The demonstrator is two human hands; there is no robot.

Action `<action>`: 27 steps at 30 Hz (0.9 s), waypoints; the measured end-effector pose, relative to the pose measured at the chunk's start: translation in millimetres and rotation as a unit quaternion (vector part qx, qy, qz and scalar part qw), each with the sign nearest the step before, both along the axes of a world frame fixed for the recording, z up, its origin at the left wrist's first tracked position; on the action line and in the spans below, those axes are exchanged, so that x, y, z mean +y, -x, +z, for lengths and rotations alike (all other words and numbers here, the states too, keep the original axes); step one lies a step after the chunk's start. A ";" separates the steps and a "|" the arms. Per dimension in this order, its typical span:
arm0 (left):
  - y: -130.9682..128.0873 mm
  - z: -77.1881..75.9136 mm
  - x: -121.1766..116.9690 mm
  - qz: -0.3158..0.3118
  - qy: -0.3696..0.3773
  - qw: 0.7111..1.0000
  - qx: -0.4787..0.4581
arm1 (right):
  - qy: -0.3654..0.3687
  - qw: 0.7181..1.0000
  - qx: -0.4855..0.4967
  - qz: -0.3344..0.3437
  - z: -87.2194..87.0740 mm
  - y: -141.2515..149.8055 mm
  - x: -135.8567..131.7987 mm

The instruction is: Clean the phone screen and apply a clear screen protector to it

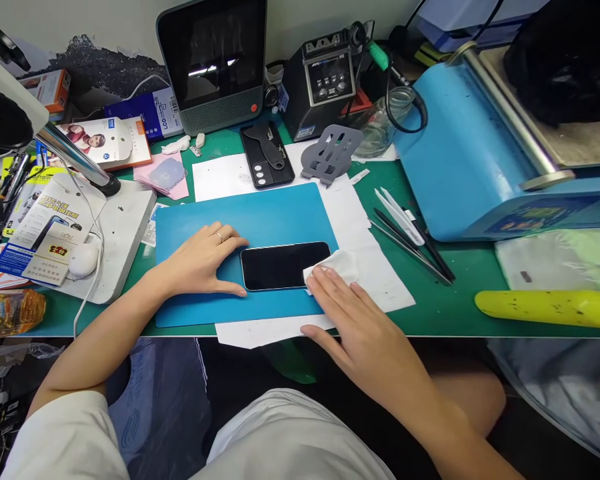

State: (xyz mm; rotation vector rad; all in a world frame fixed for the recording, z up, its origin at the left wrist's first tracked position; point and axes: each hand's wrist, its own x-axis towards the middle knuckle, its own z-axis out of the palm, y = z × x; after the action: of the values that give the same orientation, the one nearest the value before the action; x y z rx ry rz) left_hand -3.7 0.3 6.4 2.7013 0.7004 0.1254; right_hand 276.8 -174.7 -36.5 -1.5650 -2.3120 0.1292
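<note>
Standing to the left of the left hand (207,259), a metal pole (83,160) is rising from a white base (133,227), where printed cards (50,250) and a white cable (99,267) are lying. Beyond that hand, pink paper (179,185) is resting on the green tabletop (460,267). The left hand itself is hovering or resting, which cannot be told, over a blue mat (280,207); it is wearing a ring, and its thumb and fingers are spreading open around the left end of a dark-screened phone (275,267). The phone is lying flat on the mat between the two hands. Farther beyond the hands, a black screen device (213,60), a black phone case (263,170) and a grey slotted stand (333,153) are standing or lying. The right hand (360,327) is lying flat, fingers stretched out and unclenched, pressing a white cloth (345,263) against the phone's right end. Right of that hand, slim tools (413,235) are lying in a loose bunch, and farther right a yellow-green object (545,307) is resting near the edge.
</note>
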 end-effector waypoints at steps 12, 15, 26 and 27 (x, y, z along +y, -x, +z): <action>-1.1 0.0 0.7 0.015 -0.008 1.000 0.008 | 0.058 0.996 0.039 -0.061 -1.4 5.3 57.0; -1.6 2.1 1.3 0.033 0.014 0.999 -0.017 | 0.058 0.997 0.043 -0.033 4.5 21.0 72.0; 0.6 -0.8 1.6 0.091 0.021 0.989 -0.116 | 0.035 0.997 0.028 0.061 8.0 98.8 71.0; 0.4 -1.3 1.4 0.089 0.021 0.990 -0.112 | 0.028 0.998 0.024 0.058 6.2 97.6 64.0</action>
State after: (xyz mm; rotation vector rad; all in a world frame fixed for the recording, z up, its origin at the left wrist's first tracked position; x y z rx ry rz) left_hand -4.1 1.7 5.1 2.5290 0.8608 0.4457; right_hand 179.3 -110.7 -30.2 -1.4359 -2.3813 0.2588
